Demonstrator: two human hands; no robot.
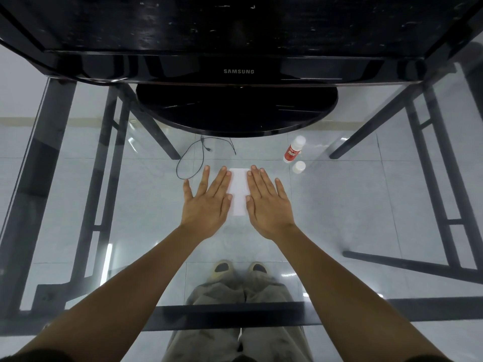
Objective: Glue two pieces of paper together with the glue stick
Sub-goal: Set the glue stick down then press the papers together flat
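Paper [239, 192]: I see it white, flat mid-desk [366, 205] | left hand [206, 202], right hand [269, 202]: fingers [219, 181] straight, pressing its side edges | glue stick [293, 150]: far right, cap [298, 167] beside.

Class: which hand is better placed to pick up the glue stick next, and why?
The right hand, probably: the glue stick and loose cap stand on its side; the left hand would cross the paper.

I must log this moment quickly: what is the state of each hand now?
Left hand: open, flat on the left edge of the white paper.
Right hand: open, flat on its right edge.
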